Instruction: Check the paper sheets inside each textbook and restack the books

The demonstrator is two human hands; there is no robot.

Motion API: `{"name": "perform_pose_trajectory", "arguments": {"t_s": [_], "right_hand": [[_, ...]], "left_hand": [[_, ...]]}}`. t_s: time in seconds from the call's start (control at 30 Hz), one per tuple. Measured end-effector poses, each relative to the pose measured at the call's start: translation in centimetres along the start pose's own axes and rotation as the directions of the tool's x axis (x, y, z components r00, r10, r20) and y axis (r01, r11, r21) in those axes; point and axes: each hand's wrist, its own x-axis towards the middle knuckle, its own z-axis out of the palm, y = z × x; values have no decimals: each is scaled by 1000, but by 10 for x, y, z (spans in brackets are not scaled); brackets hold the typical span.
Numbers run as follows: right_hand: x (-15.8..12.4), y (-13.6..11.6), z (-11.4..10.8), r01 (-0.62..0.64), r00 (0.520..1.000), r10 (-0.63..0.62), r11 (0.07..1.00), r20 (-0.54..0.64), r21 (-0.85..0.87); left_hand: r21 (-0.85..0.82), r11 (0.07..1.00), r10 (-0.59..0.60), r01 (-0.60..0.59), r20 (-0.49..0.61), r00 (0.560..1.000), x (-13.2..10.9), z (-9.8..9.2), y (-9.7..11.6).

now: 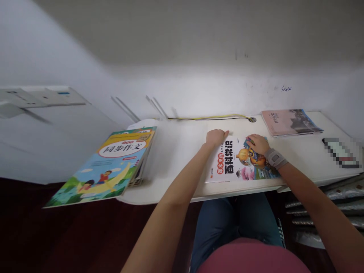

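Observation:
A paperback book (227,167) with a white cover, large black and red Chinese characters and a cartoon picture lies flat on the narrow white table in front of me. My left hand (216,137) is closed at its far left corner, thumb pointing right; the curled fingertips are hidden. Across the far right part of the cover sits my right hand (258,145), its fingers bent and touching the book. A grey band circles the right wrist.
At left, a stack of books (105,163) overhangs the white table (167,159). Another pinkish book (288,123) lies back right, near a pixelated phone-like object (339,151). A yellow and black cable (210,117) runs along the wall into a hole. Wall sockets (42,96) are far left.

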Motion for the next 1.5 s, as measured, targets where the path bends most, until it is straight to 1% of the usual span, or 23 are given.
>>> {"name": "perform_pose_trajectory", "arguments": {"t_s": [0.1, 0.27, 0.33, 0.4, 0.43, 0.47, 0.5, 0.53, 0.57, 0.6, 0.63, 0.67, 0.73, 0.83, 0.9, 0.97, 1.0, 1.1, 1.17, 1.23, 1.3, 1.4, 1.5], "right_hand": [[7, 3, -19, 18, 999, -19, 1000, 40, 16], [6, 6, -68, 79, 988, -87, 995, 127, 63], [-9, 9, -83, 61, 996, -65, 996, 68, 63], [-36, 17, -91, -36, 991, 48, 994, -126, 99], [-55, 24, -91, -112, 956, 152, 980, -252, 165], [-75, 31, -89, -187, 899, 278, 943, -338, 276], [-97, 40, -86, -252, 843, 414, 868, -345, 427], [-118, 48, -80, -300, 798, 538, 745, -271, 595], [-139, 55, -75, -340, 763, 630, 579, -142, 741], [-156, 62, -69, -378, 761, 648, 417, 21, 827], [-170, 68, -65, -383, 766, 631, 291, 125, 877], [-179, 73, -63, -381, 760, 620, 184, 193, 906], [-186, 83, -66, -364, 748, 612, 52, 259, 930], [-180, 103, -82, -302, 715, 642, -76, 279, 950], [-172, 121, -92, -226, 665, 706, -122, 245, 966], [-164, 143, -96, -166, 565, 801, -123, 197, 978], [-159, 154, -95, -154, 506, 843, -122, 184, 981], [-142, 187, -91, -184, 363, 912, -130, 190, 974], [-129, 208, -91, -233, 301, 932, -134, 203, 963], [-115, 227, -96, -295, 265, 942, -125, 207, 947], [-103, 245, -103, -368, 258, 944, -100, 205, 924], [-87, 264, -113, -487, 297, 936, -23, 191, 873], [-77, 273, -118, -568, 372, 919, 112, 133, 816]], "left_hand": [[-5, 999, 53, -54, -60, 997, -11, -16, 4], [-114, 986, 97, -121, -190, 977, -27, -37, 17], [-179, 976, 87, -127, -214, 973, -32, -40, 26], [-249, 958, 79, -141, -244, 967, -34, -38, 36], [-285, 947, 72, -149, -264, 962, -34, -37, 41], [-323, 933, 62, -158, -287, 956, -33, -35, 45], [-361, 918, 51, -166, -307, 950, -30, -34, 50], [-396, 902, 40, -173, -322, 946, -26, -32, 54], [-424, 888, 31, -180, -334, 942, -21, -31, 60], [-442, 877, 27, -187, -342, 939, -15, -30, 65], [-449, 872, 30, -194, -347, 937, -7, -29, 72], [-446, 873, 35, -199, -350, 936, 1, -29, 79], [-428, 882, 38, -197, -352, 935, 20, -28, 97], [-437, 885, 2, -160, -339, 941, 51, -30, 130], [-469, 870, -20, -151, -340, 940, 71, -33, 154], [-518, 829, -16, -212, -401, 916, 86, -37, 177], [-542, 794, -3, -275, -456, 890, 91, -38, 186], [-542, 665, 100, -513, -617, 781, 89, -37, 199], [-514, 608, 211, -605, -630, 747, 71, -29, 189], [-501, 599, 331, -625, -556, 763, 42, -17, 165], [-484, 631, 416, -606, -448, 791, 8, -6, 132], [-427, 680, 531, -596, -273, 802, -45, 0, 78], [-317, 775, 503, -546, -212, 838, -89, -3, 25]]}}
